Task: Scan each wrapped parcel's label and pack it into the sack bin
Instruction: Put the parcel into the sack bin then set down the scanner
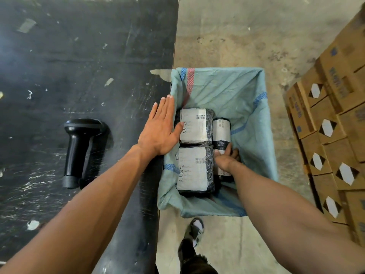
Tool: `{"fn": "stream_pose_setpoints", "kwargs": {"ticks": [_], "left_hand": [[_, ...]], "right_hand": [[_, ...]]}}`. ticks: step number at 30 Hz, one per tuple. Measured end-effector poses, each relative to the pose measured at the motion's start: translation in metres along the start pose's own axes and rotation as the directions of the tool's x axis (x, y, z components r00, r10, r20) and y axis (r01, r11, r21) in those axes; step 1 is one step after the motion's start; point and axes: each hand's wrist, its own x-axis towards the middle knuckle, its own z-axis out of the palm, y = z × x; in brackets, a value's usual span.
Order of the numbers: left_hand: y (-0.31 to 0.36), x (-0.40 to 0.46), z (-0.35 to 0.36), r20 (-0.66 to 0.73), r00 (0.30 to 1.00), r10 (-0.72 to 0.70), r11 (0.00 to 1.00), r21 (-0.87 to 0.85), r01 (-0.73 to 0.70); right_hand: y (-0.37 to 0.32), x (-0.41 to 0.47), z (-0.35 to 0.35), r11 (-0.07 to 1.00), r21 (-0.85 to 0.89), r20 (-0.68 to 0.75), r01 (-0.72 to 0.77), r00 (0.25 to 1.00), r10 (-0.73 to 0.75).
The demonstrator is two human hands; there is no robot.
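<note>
Parcels fill the sack bin's near-left floor; its far and right parts lie free.

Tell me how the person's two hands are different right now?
The left hand is flat with straight fingers spread at the sack bin's edge, while the right hand reaches down inside the bin with fingers curled on a parcel. The left hand is brightly lit and fully seen; the right hand is shadowed and partly hidden. Both are bare.
</note>
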Motion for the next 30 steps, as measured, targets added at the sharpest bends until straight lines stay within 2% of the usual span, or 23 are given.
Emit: {"fn": "stream_pose_setpoints", "kwargs": {"ticks": [7, 11, 13, 18, 23, 26, 30], "left_hand": [[0.004, -0.002, -0.006, 0.044, 0.999, -0.010, 0.999, -0.036, 0.012], [0.006, -0.007, -0.022, 0.103, 0.995, -0.015, 0.996, -0.090, 0.025], [0.004, -0.012, -0.035, 0.130, 0.992, -0.001, 0.999, -0.047, 0.007], [-0.028, -0.036, -0.088, -0.067, 0.994, 0.087, 0.989, 0.123, -0.078], [-0.098, -0.069, -0.133, -0.295, 0.945, 0.144, 0.979, 0.179, -0.093], [-0.146, -0.097, -0.149, -0.381, 0.924, 0.043, 0.992, 0.123, 0.004], [-0.199, -0.136, -0.153, -0.332, 0.935, -0.125, 0.980, 0.103, 0.168]], "right_hand": [[-0.005, -0.056, -0.025, 0.978, -0.058, -0.087, 0.203, 0.974, -0.207], [-0.012, -0.092, -0.032, 0.966, -0.093, -0.209, 0.243, 0.943, -0.257], [-0.017, -0.107, -0.036, 0.966, -0.100, -0.287, 0.239, 0.923, -0.258], [-0.050, -0.159, -0.042, 0.955, -0.135, -0.427, 0.262, 0.855, -0.295], [-0.106, -0.212, -0.029, 0.906, -0.189, -0.469, 0.380, 0.775, -0.423], [-0.143, -0.234, -0.013, 0.860, -0.258, -0.482, 0.439, 0.713, -0.509], [-0.191, -0.266, 0.019, 0.808, -0.302, -0.470, 0.505, 0.659, -0.588]]}}
